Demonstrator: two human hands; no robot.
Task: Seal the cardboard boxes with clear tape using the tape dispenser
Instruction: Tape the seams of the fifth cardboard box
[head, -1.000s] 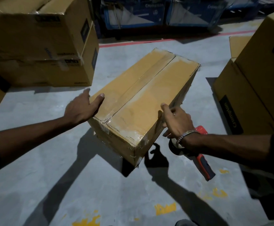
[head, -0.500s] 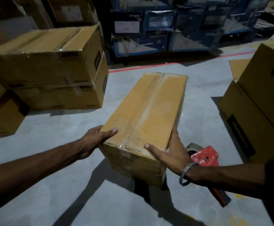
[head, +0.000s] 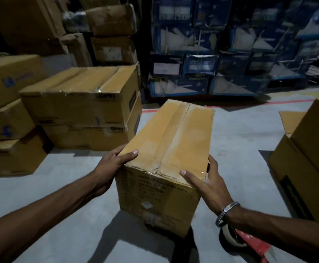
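A box (head: 171,149) is held up above the grey floor (head: 240,149) between both hands, its long top face running away from the camera. Clear tape (head: 175,133) lies glossy along the centre seam of the top flaps and wrinkles over the near edge. The left hand (head: 111,166) grips the near left corner, thumb lying on the top face and fingers curled round the left side. The right hand (head: 206,185) clasps the near right corner, thumb flat on top by the edge, the other fingers spread along the right side. A metal bracelet (head: 226,212) circles the right wrist.

The dispenser (head: 250,243) shows below the right forearm, with a pale tape roll and a red body; it seems to lie on the floor, though the arm hides much of it and the view there is dark.

To the left stand stacked boxes (head: 79,111), two high, with more brown cartons (head: 4,114) beside them. Blue cartons (head: 212,54) form a wall behind, past a red line (head: 259,103) on the floor. More brown boxes (head: 307,158) stand at the right edge.
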